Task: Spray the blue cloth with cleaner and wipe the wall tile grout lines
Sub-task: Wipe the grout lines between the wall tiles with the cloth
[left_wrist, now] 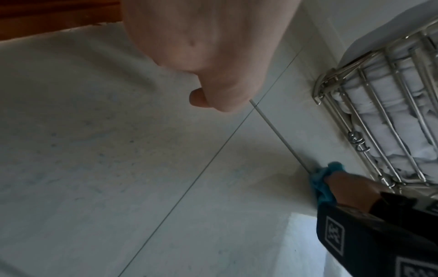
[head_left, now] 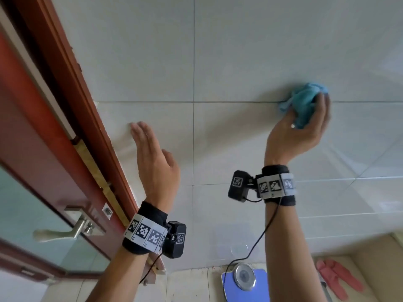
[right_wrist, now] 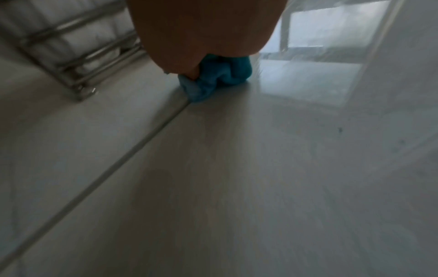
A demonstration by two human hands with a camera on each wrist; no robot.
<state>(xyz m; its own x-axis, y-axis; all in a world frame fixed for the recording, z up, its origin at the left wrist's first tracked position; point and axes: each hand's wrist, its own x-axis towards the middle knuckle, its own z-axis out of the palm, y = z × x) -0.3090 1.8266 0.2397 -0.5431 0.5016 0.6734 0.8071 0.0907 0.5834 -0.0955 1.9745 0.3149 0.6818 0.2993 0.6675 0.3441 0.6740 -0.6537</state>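
My right hand [head_left: 305, 125] grips a bunched blue cloth [head_left: 303, 105] and presses it against the white tiled wall, right on a horizontal grout line [head_left: 229, 102]. The right wrist view shows the cloth [right_wrist: 213, 78] sitting on that grout line [right_wrist: 106, 174] below my palm. In the left wrist view the cloth [left_wrist: 324, 180] and my right hand sit at the line's far end. My left hand [head_left: 150, 153] is flat against the wall near the door frame, fingers straight, holding nothing. No spray bottle is in view.
A red-brown door frame [head_left: 72, 83] and a door with a metal handle [head_left: 65, 232] stand to the left. A chrome wire rack [left_wrist: 379, 112] with white cloth hangs on the wall above the right hand. Below lie a blue scale [head_left: 244, 280] and pink gloves [head_left: 338, 277].
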